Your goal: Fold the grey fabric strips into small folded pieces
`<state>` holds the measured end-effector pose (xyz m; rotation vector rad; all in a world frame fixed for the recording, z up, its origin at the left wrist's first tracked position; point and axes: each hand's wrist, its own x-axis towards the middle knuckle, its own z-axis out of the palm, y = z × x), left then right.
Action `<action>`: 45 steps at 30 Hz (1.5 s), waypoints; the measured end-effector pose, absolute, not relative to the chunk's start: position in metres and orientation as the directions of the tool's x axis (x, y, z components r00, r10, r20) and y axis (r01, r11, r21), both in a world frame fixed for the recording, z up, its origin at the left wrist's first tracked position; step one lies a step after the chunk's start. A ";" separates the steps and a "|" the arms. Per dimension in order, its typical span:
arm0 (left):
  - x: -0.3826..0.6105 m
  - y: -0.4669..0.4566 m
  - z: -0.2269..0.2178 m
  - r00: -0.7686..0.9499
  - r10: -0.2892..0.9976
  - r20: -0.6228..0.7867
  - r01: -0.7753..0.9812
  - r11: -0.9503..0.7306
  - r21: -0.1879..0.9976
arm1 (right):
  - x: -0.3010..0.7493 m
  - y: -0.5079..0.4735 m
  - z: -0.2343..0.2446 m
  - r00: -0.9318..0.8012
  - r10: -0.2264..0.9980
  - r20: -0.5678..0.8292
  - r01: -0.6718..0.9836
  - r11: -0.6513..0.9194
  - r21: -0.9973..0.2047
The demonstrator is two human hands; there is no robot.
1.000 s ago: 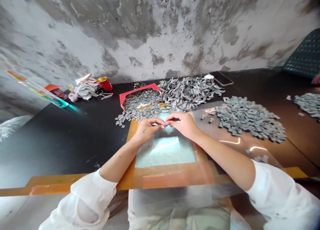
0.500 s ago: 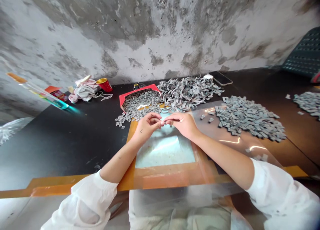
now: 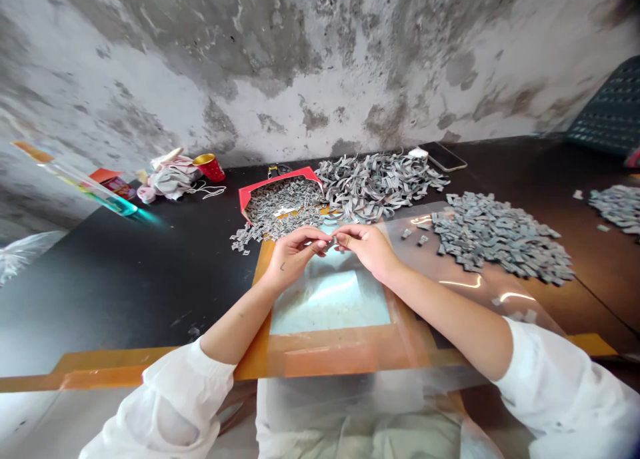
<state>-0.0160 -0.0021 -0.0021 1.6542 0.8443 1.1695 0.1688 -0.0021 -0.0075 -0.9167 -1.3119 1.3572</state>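
Note:
My left hand [image 3: 295, 256] and my right hand [image 3: 365, 248] meet above an orange-edged board under clear plastic [image 3: 330, 336]. Between their fingertips is a small grey folded strip [image 3: 331, 244], partly hidden by my fingers. Just beyond my left hand, a red-rimmed tray [image 3: 265, 187] holds a heap of small grey pieces [image 3: 283, 202], and some have spilled in front of it. A tangle of long grey strips [image 3: 375, 186] lies behind the tray. To the right of my right hand is a large spread of small grey pieces [image 3: 500, 240].
A black tabletop [image 3: 150, 272] runs along a stained concrete wall [image 3: 300, 59]. At the back are scissors [image 3: 279, 171], a red cup [image 3: 210, 167], crumpled cloth [image 3: 173, 182] and a phone [image 3: 445, 156]. Another grey pile [image 3: 617, 208] lies far right.
My fingertips have shifted slightly around the small grey strip, and my hands stay close together over the board. The piles and tray have not visibly moved.

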 end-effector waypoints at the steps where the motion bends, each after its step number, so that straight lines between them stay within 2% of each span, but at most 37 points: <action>1: -0.017 -0.002 -0.002 0.329 0.877 0.350 0.038 -0.383 0.923 | 0.168 -0.002 -0.008 -0.223 0.972 0.068 -0.208 0.021 -0.978; 5: -0.020 -0.001 0.000 0.360 0.823 0.438 0.076 -0.494 0.866 | 0.166 -0.002 -0.007 -0.287 0.955 -0.070 -0.358 -0.175 -0.917; 10: -0.020 -0.002 0.002 0.342 0.795 0.501 0.115 -0.565 0.817 | 0.166 -0.005 -0.004 -0.400 0.907 -0.132 -0.376 -0.294 -0.879; 17: -0.016 -0.002 -0.001 0.290 0.905 0.310 -0.003 -0.323 0.946 | 0.165 -0.004 -0.005 -0.330 0.940 -0.088 -0.342 -0.205 -0.917; 20: -0.016 -0.002 -0.001 0.287 0.929 0.235 0.012 -0.249 0.969 | 0.165 -0.004 -0.006 -0.290 0.955 -0.066 -0.278 -0.150 -0.949; 28: -0.018 -0.003 0.004 0.303 0.940 0.157 0.085 -0.190 0.978 | 0.171 -0.004 -0.007 -0.168 0.970 0.177 -0.030 0.175 -0.984; 36: -0.018 -0.002 0.004 0.314 0.932 0.183 0.169 -0.245 0.955 | 0.172 -0.008 -0.004 -0.173 0.950 0.259 0.103 0.279 -0.955; 45: -0.015 -0.004 0.006 0.310 0.900 0.306 0.309 -0.400 0.863 | 0.173 -0.008 -0.004 -0.142 0.960 0.241 0.218 0.267 -0.939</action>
